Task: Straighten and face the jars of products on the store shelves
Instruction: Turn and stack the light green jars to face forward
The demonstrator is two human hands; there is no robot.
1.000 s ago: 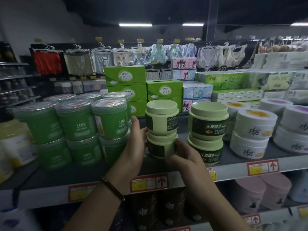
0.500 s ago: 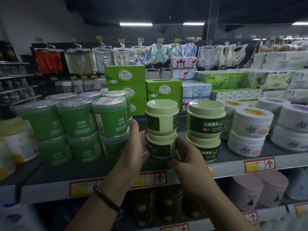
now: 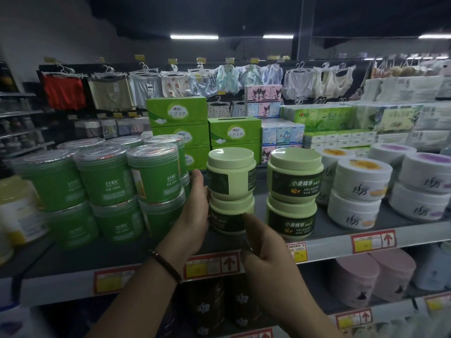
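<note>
1. Both hands meet on the lower jar, the bottom of a two-high stack that stands upright near the front edge of the shelf.
2. The left hand curls round the jar's left side. One digit points up beside the upper jar, and the other fingers are hidden behind.
3. The right hand sets its thumb tip on the jar's front. Its fingers are curled under and cannot be seen touching.
4. Both jars are short, round, smooth pale green plastic tubs with domed lids, their long axes vertical.
5. The upper jar's dark label is turned aside, leaving a bare pale panel facing front. The lower jar shows dark label, its print blurred.
6. Just right of the grip, a matching stack faces its labels forward.
7. Left of the grip stand green jars with clear ribbed lids. Further right are white tubs.
8. A dark beaded bracelet circles the left wrist.
</note>
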